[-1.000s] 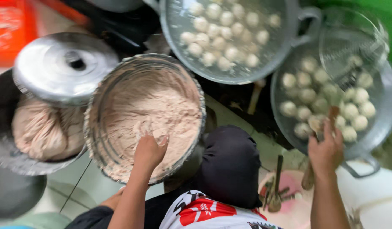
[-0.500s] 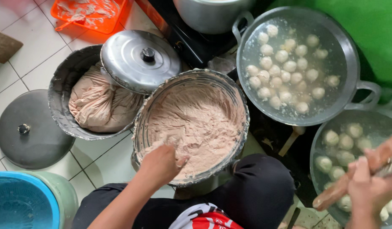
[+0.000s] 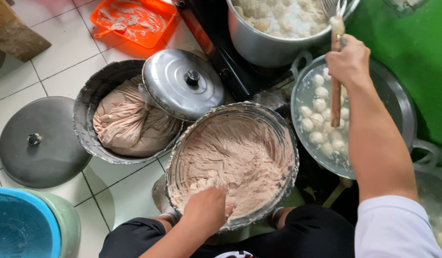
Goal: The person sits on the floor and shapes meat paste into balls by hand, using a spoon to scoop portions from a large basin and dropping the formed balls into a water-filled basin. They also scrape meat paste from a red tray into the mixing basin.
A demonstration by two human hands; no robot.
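While crowded — left hand (image 3: pixel 206 210) at bowl rim (image 3: pixel 175 157)

White tiled floor crowded with cookware

The white tiled floor (image 3: pixel 63 71) carries a dark round metal lid with a knob (image 3: pixel 39 143), a battered grey metal basin (image 3: pixel 89 107), an orange plastic tray (image 3: pixel 130 19), a blue plastic tub (image 3: pixel 20 229) at the near left corner and a brown wooden block (image 3: pixel 15 33) at the far left.
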